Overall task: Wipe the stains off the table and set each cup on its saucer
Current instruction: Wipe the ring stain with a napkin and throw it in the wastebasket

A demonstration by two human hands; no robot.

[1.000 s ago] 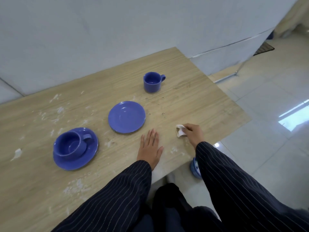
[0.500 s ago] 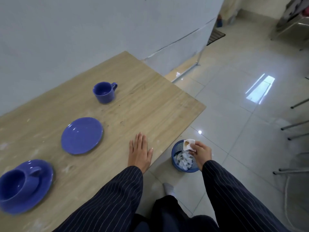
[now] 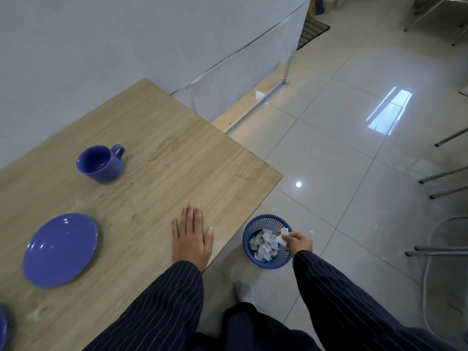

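Note:
A blue cup (image 3: 100, 163) stands alone on the wooden table (image 3: 177, 158), handle to the right. Nearer me lies an empty blue saucer (image 3: 60, 249). A sliver of a second blue saucer (image 3: 2, 325) shows at the left edge; its cup is out of view. My left hand (image 3: 191, 239) rests flat on the table near its front edge, fingers apart. My right hand (image 3: 296, 243) is off the table, pinching a stained white tissue (image 3: 282, 235) over a blue basket (image 3: 266, 260) on the floor.
The blue basket holds several crumpled white tissues. A white wall runs behind the table. Shiny floor tiles spread to the right, with metal chair legs (image 3: 440, 173) at the far right. My foot in a grey sock (image 3: 244, 291) is below the table edge.
My right hand carried the tissue from the table's front edge down to the basket on the floor. The view swung right, pushing the cup on its saucer out of frame. My left hand stayed flat.

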